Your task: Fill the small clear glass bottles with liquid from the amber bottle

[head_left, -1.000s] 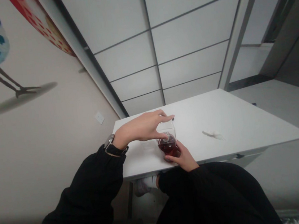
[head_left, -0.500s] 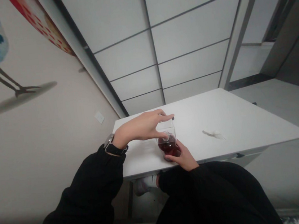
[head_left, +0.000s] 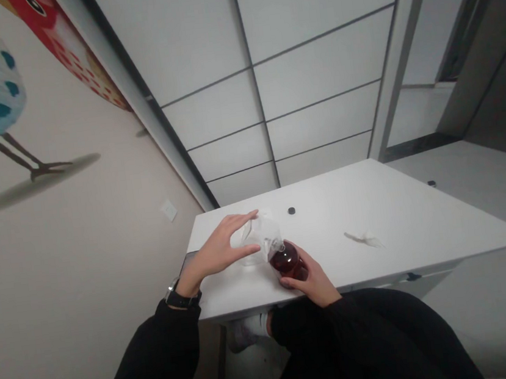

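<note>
My right hand [head_left: 314,277] is wrapped round the lower part of a rounded bottle [head_left: 286,260] of dark red liquid, near the table's front edge. Left of the bottle's top is a clear, see-through plastic piece [head_left: 261,233], funnel-like and tilted, its narrow end by the bottle's mouth. My left hand [head_left: 220,246], with a watch on its wrist, spans this clear piece between thumb and fingers. Glare blurs the piece's outline, so whether its narrow end touches the bottle is unclear.
On the white table [head_left: 329,205] lie a small black cap [head_left: 291,210] behind the bottle and a crumpled whitish strip [head_left: 364,239] to the right. A white panelled sliding door [head_left: 305,91] stands behind the table. A wall with painted birds [head_left: 104,251] is on the left.
My left hand has moved left and down, and the clear piece has tilted left off the bottle's top. The black cap is now in full view. My right hand still grips the bottle.
</note>
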Action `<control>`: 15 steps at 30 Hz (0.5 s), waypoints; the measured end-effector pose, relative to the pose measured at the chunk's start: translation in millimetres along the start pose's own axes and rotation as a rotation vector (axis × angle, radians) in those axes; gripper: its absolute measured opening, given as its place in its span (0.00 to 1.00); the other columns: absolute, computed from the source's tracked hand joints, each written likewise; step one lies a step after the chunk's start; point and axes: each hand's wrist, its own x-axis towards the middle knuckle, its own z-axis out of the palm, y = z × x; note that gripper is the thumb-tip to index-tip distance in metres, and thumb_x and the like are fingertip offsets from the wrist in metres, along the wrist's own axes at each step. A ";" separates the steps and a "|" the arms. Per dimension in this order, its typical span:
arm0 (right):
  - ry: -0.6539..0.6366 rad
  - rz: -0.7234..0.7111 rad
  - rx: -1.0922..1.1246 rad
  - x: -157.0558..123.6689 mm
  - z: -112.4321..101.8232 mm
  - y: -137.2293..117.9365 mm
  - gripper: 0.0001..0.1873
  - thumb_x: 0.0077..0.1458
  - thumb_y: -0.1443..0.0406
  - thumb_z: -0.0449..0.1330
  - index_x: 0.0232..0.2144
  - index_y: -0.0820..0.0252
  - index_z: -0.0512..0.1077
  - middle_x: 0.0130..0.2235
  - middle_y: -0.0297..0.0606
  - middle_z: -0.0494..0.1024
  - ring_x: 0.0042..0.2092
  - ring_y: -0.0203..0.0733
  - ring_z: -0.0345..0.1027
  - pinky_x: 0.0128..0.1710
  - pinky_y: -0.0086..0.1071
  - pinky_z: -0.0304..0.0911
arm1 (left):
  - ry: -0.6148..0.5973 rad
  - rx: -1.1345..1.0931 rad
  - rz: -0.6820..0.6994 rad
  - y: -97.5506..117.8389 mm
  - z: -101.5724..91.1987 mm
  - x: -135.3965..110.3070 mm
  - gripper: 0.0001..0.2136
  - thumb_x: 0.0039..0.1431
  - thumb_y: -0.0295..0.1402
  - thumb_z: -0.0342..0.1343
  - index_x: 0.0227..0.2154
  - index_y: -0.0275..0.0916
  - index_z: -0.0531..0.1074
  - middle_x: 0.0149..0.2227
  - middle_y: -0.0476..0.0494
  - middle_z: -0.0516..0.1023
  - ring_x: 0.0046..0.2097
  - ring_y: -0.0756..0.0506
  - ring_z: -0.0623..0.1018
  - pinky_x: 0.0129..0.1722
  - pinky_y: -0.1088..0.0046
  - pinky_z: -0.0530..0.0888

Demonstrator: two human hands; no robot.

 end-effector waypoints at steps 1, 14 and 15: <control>-0.002 -0.001 -0.001 0.0 0.0 -0.6 0.47 0.50 0.56 0.76 0.69 0.46 0.64 0.69 0.42 0.70 0.71 0.60 0.62 0.72 0.57 0.53 | 0.013 -0.032 -0.024 -4.4 2.9 -3.0 0.34 0.64 0.46 0.65 0.70 0.46 0.62 0.69 0.38 0.70 0.68 0.37 0.69 0.70 0.50 0.63; 0.024 0.064 -0.031 -4.9 2.5 -4.8 0.47 0.51 0.53 0.74 0.69 0.53 0.64 0.69 0.48 0.69 0.70 0.59 0.62 0.72 0.55 0.53 | 0.237 -0.457 -0.089 -62.4 46.3 4.6 0.36 0.59 0.42 0.66 0.68 0.43 0.59 0.68 0.33 0.65 0.65 0.35 0.73 0.70 0.49 0.64; 0.028 0.078 -0.027 -5.4 2.5 -6.8 0.47 0.51 0.53 0.74 0.69 0.53 0.64 0.69 0.48 0.69 0.70 0.59 0.62 0.72 0.54 0.54 | 0.235 -0.452 -0.083 -64.5 50.9 9.1 0.34 0.59 0.41 0.66 0.66 0.43 0.60 0.68 0.33 0.65 0.65 0.35 0.73 0.69 0.50 0.65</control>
